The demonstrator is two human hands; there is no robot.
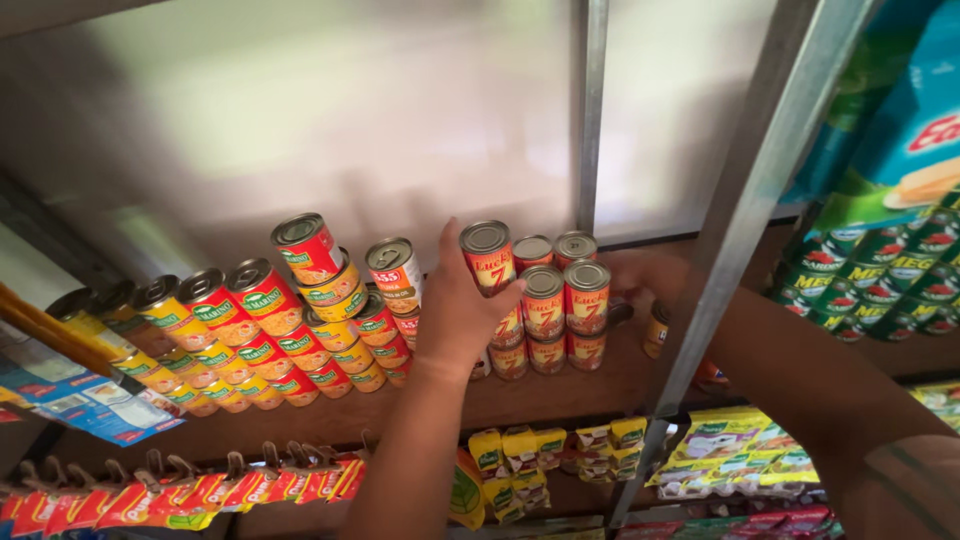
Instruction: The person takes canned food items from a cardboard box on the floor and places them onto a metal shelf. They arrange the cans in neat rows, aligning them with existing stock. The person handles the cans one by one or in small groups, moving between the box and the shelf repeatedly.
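Note:
My left hand [455, 315] reaches up to a wooden shelf [560, 395] and grips a red can [487, 256] with a silver lid, held at the top left of a stack of like red cans [565, 315]. My right hand [640, 275] reaches in from the right, just beside the right edge of that stack. A slanted metal post [735, 215] crosses in front of its forearm, and its fingers are blurred, so what it holds is unclear. A small yellowish can [655, 330] stands under the right hand.
Stacked red, yellow and green-labelled cans [270, 330] fill the shelf's left side. Green cans [880, 280] and blue bags [900, 120] sit at the right. Sachet strips [190, 495] hang below left, with yellow packets [545, 455] on the lower shelf. A pale wall panel [350, 110] is behind.

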